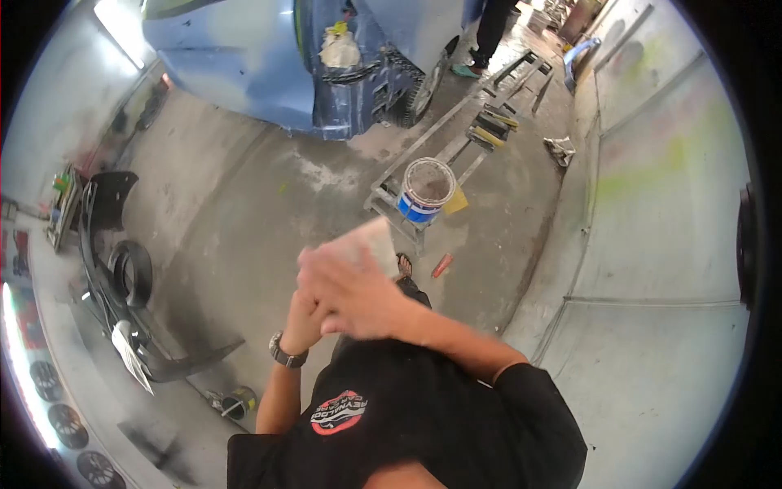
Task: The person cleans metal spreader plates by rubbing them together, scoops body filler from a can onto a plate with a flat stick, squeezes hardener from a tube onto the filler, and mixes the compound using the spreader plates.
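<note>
- Concrete floor (244,196) runs through a workshop between light walls, the right-hand wall (652,236) smudged with yellow-green and reddish paint.
- Both of the person's hands meet in front of the body, over the floor, around a pale flat piece (378,241) whose far corner juts out beyond them.
- Right hand (358,297) lies uppermost, slightly blurred, its fingers bent over the near part of the piece and grasping it.
- Left hand (303,316), with a dark watch (287,350) at the wrist, is mostly covered by the right; I cannot tell whether its fingers grip the piece too.
- Ahead of the hands, a bucket (428,186) with a blue-and-white side stands at the near end of a long metal frame (456,145); a yellow sheet (456,201) sits just beside it.
- Near the person's sandalled foot (405,264), a reddish object (442,265) lies on the floor.
- Beyond, a blue car body (236,77) bears a whitish bundle (340,50) at its front; next to its wheel, another person's leg (491,33) shows, with a teal shoe (467,71).
- Along the left side are a black bumper (99,253), a tyre (142,275) and, farther down, a small tin (239,403).
</note>
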Tool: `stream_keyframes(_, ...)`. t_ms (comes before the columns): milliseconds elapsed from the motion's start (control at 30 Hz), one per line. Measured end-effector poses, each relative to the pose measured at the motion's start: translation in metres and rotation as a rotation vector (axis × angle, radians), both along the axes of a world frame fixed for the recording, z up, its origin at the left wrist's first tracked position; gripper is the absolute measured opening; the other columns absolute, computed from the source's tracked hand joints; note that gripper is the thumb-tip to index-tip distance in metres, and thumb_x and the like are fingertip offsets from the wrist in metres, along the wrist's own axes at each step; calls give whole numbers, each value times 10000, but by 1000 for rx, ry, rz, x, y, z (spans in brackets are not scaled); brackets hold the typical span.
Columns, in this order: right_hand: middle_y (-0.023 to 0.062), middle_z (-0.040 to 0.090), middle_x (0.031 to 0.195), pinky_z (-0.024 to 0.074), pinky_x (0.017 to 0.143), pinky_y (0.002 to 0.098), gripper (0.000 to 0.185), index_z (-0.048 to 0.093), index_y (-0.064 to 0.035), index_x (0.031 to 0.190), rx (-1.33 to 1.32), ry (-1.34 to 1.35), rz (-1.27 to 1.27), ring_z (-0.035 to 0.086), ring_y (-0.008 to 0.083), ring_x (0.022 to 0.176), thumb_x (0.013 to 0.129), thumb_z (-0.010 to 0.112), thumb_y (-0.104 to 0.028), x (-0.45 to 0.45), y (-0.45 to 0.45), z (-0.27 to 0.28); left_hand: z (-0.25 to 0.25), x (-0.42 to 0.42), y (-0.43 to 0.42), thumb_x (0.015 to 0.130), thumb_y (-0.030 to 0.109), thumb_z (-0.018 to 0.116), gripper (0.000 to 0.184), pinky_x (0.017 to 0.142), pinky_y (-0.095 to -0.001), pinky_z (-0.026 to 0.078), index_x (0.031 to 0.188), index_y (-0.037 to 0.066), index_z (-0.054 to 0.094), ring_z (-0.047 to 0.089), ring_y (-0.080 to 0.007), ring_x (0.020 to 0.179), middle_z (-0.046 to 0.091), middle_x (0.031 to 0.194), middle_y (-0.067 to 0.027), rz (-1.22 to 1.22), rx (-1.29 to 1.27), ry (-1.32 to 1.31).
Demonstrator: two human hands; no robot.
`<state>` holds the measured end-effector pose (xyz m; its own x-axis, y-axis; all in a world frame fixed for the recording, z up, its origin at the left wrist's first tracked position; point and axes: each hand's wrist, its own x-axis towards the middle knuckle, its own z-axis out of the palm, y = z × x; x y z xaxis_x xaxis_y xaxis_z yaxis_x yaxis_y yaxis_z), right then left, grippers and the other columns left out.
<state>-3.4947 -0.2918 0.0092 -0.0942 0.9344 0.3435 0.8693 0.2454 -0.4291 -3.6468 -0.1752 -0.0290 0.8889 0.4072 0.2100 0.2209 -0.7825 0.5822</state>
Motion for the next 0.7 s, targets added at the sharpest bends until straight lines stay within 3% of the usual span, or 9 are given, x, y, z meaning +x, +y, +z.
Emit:
stream_keyframes(33,213,240,1632,191,1062,758,816,355,-59,1522,67,4,-159,249,369,1511,858,686,-400,30,2,-10,22,15,0,948,158,654,182,649,-344,509,999,-11,698,672,-284,728,706,884,-178,22,-263,-1)
stream_keyframes(100,192,389,1560,298,1088,647,688,461,-59,1451,53,-256,-573,363,370,1446,889,685,-388,80,2,1,44,36,11,929,132,665,203,723,-376,534,1078,-2,703,686,-339,820,693,938,-199,73,-567,61)
stream_keyframes(200,187,570,1359,452,975,509,493,577,-54,1328,138,284,-264,568,385,1199,937,655,-343,156,4,1,76,75,34,930,119,660,200,754,-379,540,1099,25,713,684,-339,844,694,981,-196,-105,-419,202)
stream_keyframes(233,176,657,1010,493,763,428,310,679,-37,1083,72,545,-201,639,354,876,947,661,-315,155,11,19,80,89,37,933,116,656,206,757,-382,540,1111,32,715,681,-343,849,696,989,-194,-185,-386,238)
stream_keyframes(333,184,610,809,458,651,430,261,678,-15,933,-136,658,199,619,337,740,949,663,-275,177,40,4,85,136,42,936,100,647,213,753,-385,540,1127,40,719,678,-346,834,698,988,-196,-369,-326,312)
stream_keyframes(433,198,547,691,422,634,448,295,649,8,825,-99,825,118,580,353,676,953,652,-257,203,41,-9,84,171,41,933,82,646,196,727,-372,540,1105,26,722,683,-328,781,697,953,-207,-391,-347,327)
stream_keyframes(633,196,618,733,457,648,404,352,661,5,859,-422,942,-19,598,362,698,1000,565,-303,276,-29,-68,75,178,67,952,125,634,172,743,-385,535,1049,23,732,689,-327,812,728,961,-186,-129,-385,334)
stream_keyframes(667,182,636,741,478,737,442,372,676,-1,854,-509,743,-142,624,366,738,997,563,-325,281,-50,-91,66,166,79,957,134,635,174,738,-379,536,1017,7,737,699,-288,793,744,940,-172,-33,-274,256)
stream_keyframes(700,168,655,750,499,826,479,392,692,-8,849,-592,537,-261,649,371,777,995,562,-348,283,-72,-112,70,158,101,972,159,634,198,746,-374,544,1049,1,726,702,-250,803,745,950,-136,220,-370,472)
